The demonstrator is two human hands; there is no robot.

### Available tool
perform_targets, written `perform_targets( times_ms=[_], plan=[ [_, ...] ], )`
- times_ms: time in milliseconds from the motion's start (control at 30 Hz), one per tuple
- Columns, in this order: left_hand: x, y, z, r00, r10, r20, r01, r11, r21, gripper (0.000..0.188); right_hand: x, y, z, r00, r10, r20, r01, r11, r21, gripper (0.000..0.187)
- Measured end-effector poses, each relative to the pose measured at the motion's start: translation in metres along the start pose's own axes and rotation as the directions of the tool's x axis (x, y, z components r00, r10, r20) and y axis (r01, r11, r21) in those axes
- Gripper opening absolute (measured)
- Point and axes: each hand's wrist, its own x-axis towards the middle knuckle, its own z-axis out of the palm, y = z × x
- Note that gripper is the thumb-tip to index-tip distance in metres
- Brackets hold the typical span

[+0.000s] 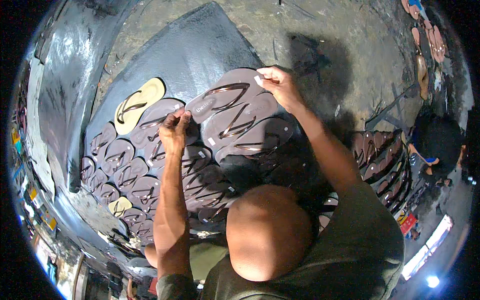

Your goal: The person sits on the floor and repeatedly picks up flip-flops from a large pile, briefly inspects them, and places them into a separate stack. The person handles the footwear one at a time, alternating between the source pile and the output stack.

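Observation:
A grey-brown flip-flop (pixel 229 95) with shiny dark straps stretches between my two hands, on top of other flip-flops. My left hand (pixel 174 131) is closed, thumb and fingers pinched at its heel end. At the toe end, my right hand (pixel 282 90) pinches the edge, with a small white sticker (pixel 258 80) by the fingertips. Just below lies another grey-brown flip-flop (pixel 240 122), overlapped by the first. A matching flip-flop (pixel 159 117) rests beside my left hand, partly covered by it. Beyond that is a cream flip-flop (pixel 140 105) with dark straps.
Several overlapping grey-brown flip-flops (pixel 145 192) cover the near left of a dark sheet (pixel 200 45). Among them is a small cream flip-flop (pixel 120 206). More rows (pixel 380 155) lie at the right, near a dark-haired person (pixel 437 142). My bare knee (pixel 267 232) is close in front.

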Motion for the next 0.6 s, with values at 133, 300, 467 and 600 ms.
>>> perform_targets(
  times_ms=[133,300,467,600],
  plan=[
    [0.003,0.005,-0.002,0.999,-0.033,0.017,0.032,0.997,0.067,0.031,0.004,0.001,0.0,1.0,0.0,-0.03,-0.006,0.98,-0.198,0.035],
    [0.02,0.001,-0.004,0.982,0.148,0.121,-0.175,0.951,0.255,0.028,0.012,0.001,-0.005,0.999,-0.035,0.028,0.04,0.98,-0.197,0.031],
    [0.044,0.0,-0.002,0.933,0.291,0.214,-0.36,0.795,0.489,0.031,0.015,-0.003,-0.01,0.936,-0.35,-0.025,0.208,0.611,-0.764,0.04],
    [0.048,-0.012,-0.006,0.927,0.321,0.193,-0.374,0.825,0.423,0.033,0.016,-0.011,-0.018,0.979,-0.134,-0.153,0.071,0.93,-0.36,0.05]
  ],
)
